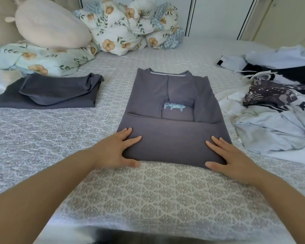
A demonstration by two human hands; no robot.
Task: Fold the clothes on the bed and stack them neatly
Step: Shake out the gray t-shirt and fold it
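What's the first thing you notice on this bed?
The grey shirt in the middle of the bed, partly folded, with a small blue print on it. The left hand and right hand lie flat on its near corners. A folded dark pile sits to the left, a messy heap of clothes to the right, and flowery bedding at the back.

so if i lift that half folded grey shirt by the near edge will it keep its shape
Probably not. The grey shirt looks like thin, floppy knit, so its turned-in sleeves would likely slide out. It should be light; both hands, left and right, rest flat on the folded hem. It may slip little on the textured bedspread.
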